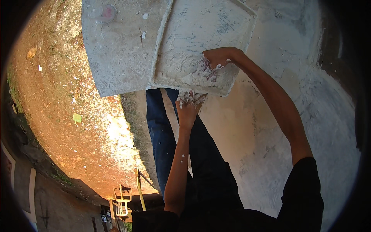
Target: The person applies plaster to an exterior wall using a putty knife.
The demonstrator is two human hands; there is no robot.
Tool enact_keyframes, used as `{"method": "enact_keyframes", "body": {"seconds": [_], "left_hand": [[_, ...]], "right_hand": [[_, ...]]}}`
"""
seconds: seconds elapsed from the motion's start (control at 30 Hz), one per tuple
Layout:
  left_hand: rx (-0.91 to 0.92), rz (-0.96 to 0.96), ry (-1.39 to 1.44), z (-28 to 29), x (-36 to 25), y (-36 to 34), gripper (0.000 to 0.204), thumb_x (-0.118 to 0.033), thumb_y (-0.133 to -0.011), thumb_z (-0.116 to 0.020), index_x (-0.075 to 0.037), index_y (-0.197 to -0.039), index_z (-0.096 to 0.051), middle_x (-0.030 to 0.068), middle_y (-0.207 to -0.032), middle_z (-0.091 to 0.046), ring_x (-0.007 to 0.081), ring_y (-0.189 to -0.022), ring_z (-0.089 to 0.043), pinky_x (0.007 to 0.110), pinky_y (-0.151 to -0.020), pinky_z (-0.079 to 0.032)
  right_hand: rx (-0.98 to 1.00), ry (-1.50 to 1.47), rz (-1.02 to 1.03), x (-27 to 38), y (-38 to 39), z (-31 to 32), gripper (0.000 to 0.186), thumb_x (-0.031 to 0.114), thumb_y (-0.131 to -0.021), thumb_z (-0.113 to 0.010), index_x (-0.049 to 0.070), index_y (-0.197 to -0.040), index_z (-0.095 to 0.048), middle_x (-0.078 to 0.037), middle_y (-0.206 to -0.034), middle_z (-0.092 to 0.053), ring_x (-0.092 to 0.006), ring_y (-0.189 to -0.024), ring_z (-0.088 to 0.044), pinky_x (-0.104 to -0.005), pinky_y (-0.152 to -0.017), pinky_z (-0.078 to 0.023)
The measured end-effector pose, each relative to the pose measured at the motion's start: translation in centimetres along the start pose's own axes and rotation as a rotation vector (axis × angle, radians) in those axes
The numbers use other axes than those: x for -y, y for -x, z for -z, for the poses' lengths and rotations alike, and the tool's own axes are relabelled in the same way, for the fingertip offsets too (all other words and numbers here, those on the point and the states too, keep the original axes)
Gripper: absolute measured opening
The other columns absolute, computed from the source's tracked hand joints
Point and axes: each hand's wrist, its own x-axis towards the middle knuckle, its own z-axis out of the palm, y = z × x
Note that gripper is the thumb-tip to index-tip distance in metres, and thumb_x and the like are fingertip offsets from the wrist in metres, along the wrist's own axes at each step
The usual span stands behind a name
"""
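A shallow rectangular tray [155, 63] with raised edges holds wet white paste [181, 71] that looks like plaster. My right hand [216, 63] is bent down into the paste at the tray's near right part, its fingers coated and curled into it. At the near edge of the tray, just outside it, is my left hand [188, 101]. Its fingers are bent and thickly smeared with the paste. What they close on, perhaps the rim or a lump of paste, is hidden.
The tray rests on a grey, stained board [119, 54] bearing a small round pinkish cup [108, 13]. Left of it lies sunlit reddish ground [62, 89] with scattered scraps. A pale plastered surface [293, 104] spreads on the right. A chair-like frame [122, 203] stands at lower left.
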Motion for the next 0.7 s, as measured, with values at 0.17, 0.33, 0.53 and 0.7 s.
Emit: {"method": "enact_keyframes", "body": {"seconds": [0.17,0.33,0.53,0.7], "left_hand": [[0.02,0.191,0.153,-0.6,-2.1,0.2,0.024,-0.011,-0.086,-0.045,0.007,-0.102,-0.04,0.0159,-0.096,-0.054,0.0183,-0.085,-0.055,0.025,-0.071,-0.046],[0.037,0.173,0.177,-0.1,-1.6,0.1,0.029,-0.017,-0.087,-0.046,0.007,-0.102,-0.04,0.0155,-0.092,-0.055,0.0171,-0.08,-0.056,0.025,-0.066,-0.047],[0.084,0.176,0.216,-0.1,-0.6,-0.2,0.032,-0.02,-0.087,-0.046,0.006,-0.104,-0.04,0.0158,-0.098,-0.052,0.0173,-0.086,-0.054,0.026,-0.07,-0.045],[0.099,-0.074,-0.051,1.3,2.8,-0.8,0.034,-0.014,-0.087,-0.044,0.008,-0.112,-0.036,0.017,-0.107,-0.047,0.0206,-0.091,-0.054,0.03,-0.074,-0.051]], "right_hand": [[-0.008,-0.029,-0.027,-0.8,1.3,-0.2,0.015,0.002,-0.052,-0.051,-0.008,-0.06,-0.043,-0.003,-0.047,-0.043,-0.0096,-0.042,-0.038,-0.0294,-0.035,-0.031],[-0.075,-0.123,-0.014,-2.7,4.9,0.5,0.024,0.005,-0.058,-0.052,-0.008,-0.078,-0.05,-0.007,-0.066,-0.054,-0.0109,-0.062,-0.048,-0.029,-0.056,-0.041],[-0.81,-0.598,0.077,-0.3,11.7,2.4,0.06,0.017,-0.068,-0.052,-0.006,-0.119,-0.031,-0.011,-0.11,-0.045,-0.0177,-0.098,-0.04,-0.0262,-0.089,-0.029],[-1.095,-0.054,-0.333,-1.5,14.2,7.0,0.041,0.021,-0.066,-0.053,-0.009,-0.095,-0.052,-0.022,-0.088,-0.057,-0.0299,-0.074,-0.056,-0.0331,-0.072,-0.044]]}}
